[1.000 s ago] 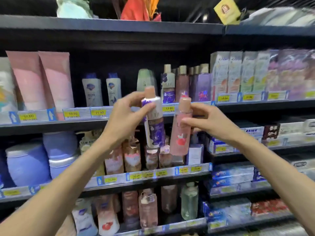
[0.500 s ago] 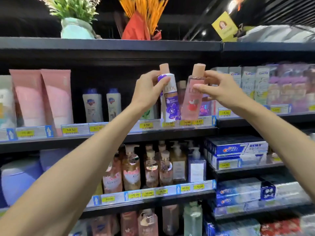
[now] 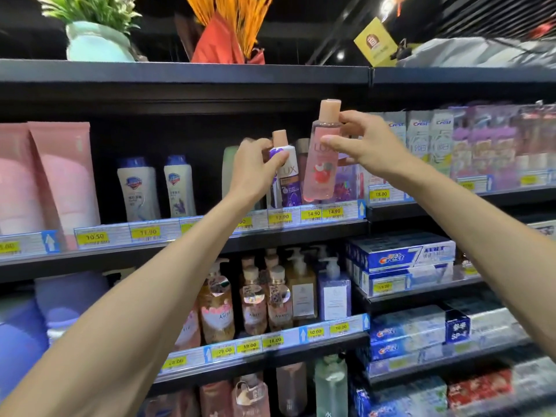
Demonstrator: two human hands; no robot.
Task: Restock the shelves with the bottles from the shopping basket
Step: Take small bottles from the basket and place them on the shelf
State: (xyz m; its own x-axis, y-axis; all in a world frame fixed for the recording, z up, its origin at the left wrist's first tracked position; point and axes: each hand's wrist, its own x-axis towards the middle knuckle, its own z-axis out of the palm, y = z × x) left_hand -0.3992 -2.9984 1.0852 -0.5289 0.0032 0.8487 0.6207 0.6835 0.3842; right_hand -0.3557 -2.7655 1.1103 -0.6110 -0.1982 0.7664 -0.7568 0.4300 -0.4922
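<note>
left hand [image 3: 255, 168]: we're gripping the white-and-purple plastic bottle [image 3: 287, 179], setting it on the shelf [image 3: 210, 227]
right hand [image 3: 365, 144]: we're pinching the clear pink plastic bottle [image 3: 320, 164] high, so it's clearing the rail

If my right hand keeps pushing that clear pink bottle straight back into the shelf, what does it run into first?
Probably the purple bottles standing right behind the clear pink bottle that the right hand holds. Depth is unclear here, so the gap before contact can't be judged.
</note>
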